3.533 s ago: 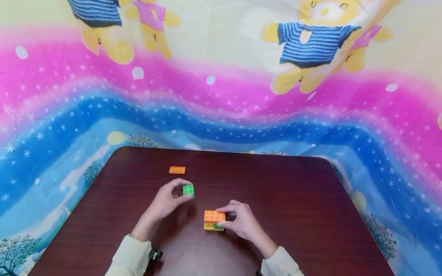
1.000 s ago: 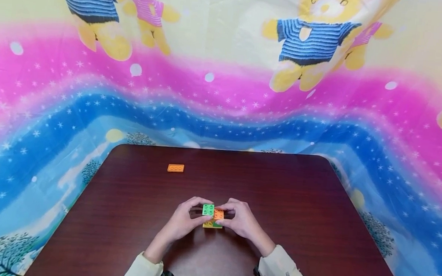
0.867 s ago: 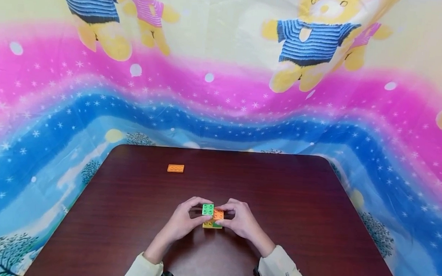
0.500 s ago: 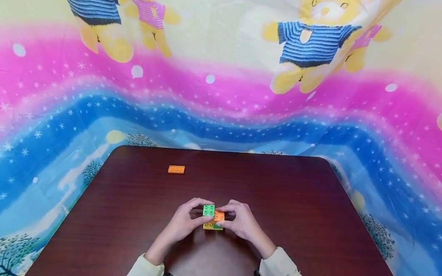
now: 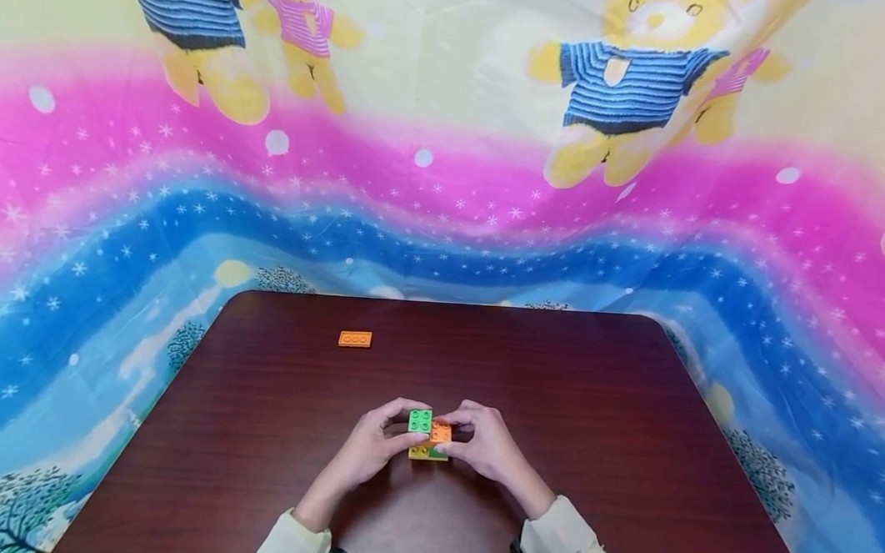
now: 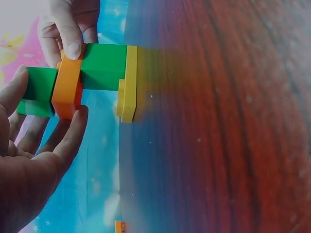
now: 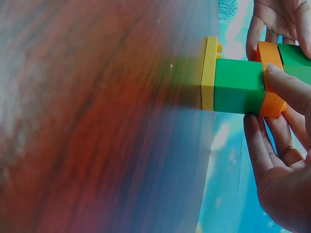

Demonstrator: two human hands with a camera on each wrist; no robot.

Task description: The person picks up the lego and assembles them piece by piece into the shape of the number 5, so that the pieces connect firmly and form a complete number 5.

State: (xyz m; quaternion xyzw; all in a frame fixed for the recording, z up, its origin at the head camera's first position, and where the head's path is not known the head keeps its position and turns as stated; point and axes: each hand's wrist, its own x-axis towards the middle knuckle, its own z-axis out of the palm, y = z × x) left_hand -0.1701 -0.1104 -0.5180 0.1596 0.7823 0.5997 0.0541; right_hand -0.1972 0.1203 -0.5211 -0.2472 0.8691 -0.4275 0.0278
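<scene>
A small stack of toy building bricks stands on the table. At its base is a yellow plate (image 5: pixel 418 453), with a lower green brick (image 7: pixel 238 85) on its right part. Across that green brick lies an orange brick (image 5: pixel 441 432), which overhangs to the left. My left hand (image 5: pixel 369 441) pinches an upper green brick (image 5: pixel 420 420) between thumb and fingers, right on the orange brick's left end; some of its fingers reach the orange side in the left wrist view. With thumb and fingertips, my right hand (image 5: pixel 488 443) grips the right end of the orange brick.
A flat orange plate (image 5: pixel 355 339) lies farther back on the dark wooden table (image 5: pixel 557 374), left of the stack. Behind the table hangs a cloth (image 5: pixel 447 193) printed with bears and snowflakes. Both wrists carry small dark devices.
Since the oldest frame, my left hand has brought the upper green brick rightward and nearer, onto the orange brick's left end. Over the last second both hands have stayed almost still.
</scene>
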